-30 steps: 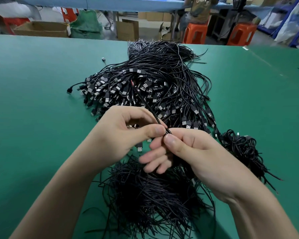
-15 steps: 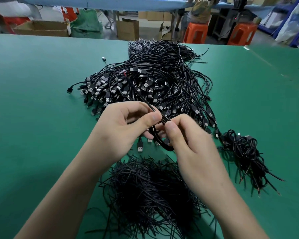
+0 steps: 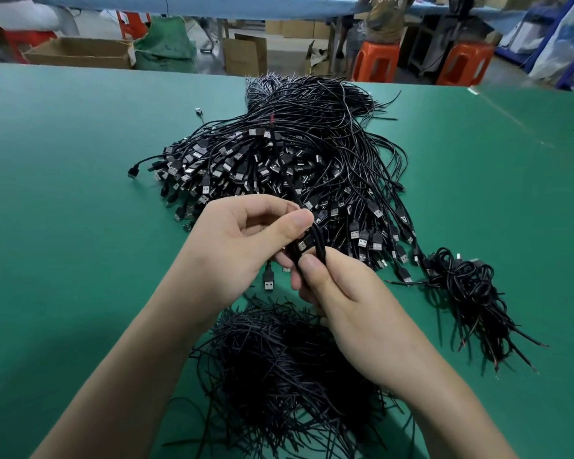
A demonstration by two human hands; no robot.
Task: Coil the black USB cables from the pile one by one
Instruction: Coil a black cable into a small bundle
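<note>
over the green table, both hands meet just in front of the pile of black usb cables. the left hand pinches one cable between thumb and forefinger; the right hand pinches its folded strands just below. the cable's free end rises over the pile. a coiled bundle lies to the right.

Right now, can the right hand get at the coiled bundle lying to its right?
Probably yes: mostly bare green table lies between the right hand and the coiled bundle. But its fingers pinch the cable together with the left hand, so it must release first.
</note>
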